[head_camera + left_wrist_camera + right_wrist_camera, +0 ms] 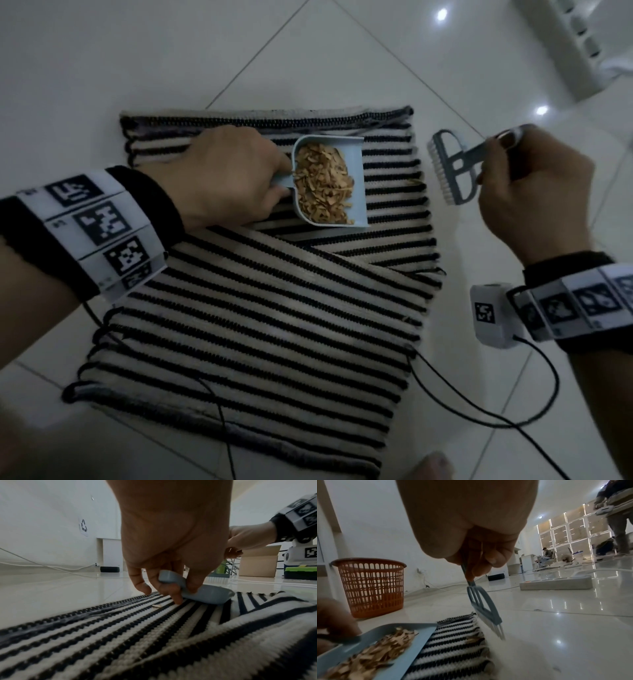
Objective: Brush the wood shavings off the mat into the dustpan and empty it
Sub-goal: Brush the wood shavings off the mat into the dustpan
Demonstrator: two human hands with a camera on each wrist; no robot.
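L hand (226, 178) grip curled round dustpan (356, 178) handle on mat (260, 315); R hand (534, 198) pinching brush (452, 171) handle.

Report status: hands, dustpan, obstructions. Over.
Left hand grips loaded dustpan on mat. Right hand holds brush. Stray shavings at mat edge. Orange basket unobstructed.

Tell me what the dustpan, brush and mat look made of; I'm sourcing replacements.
Dustpan: smooth matte pale-blue, likely moulded plastic. Brush: grey-blue openwork frame, probably plastic, with pale bristles, fibre unclear. Mat: ribbed black-and-cream woven textile, maybe cotton.
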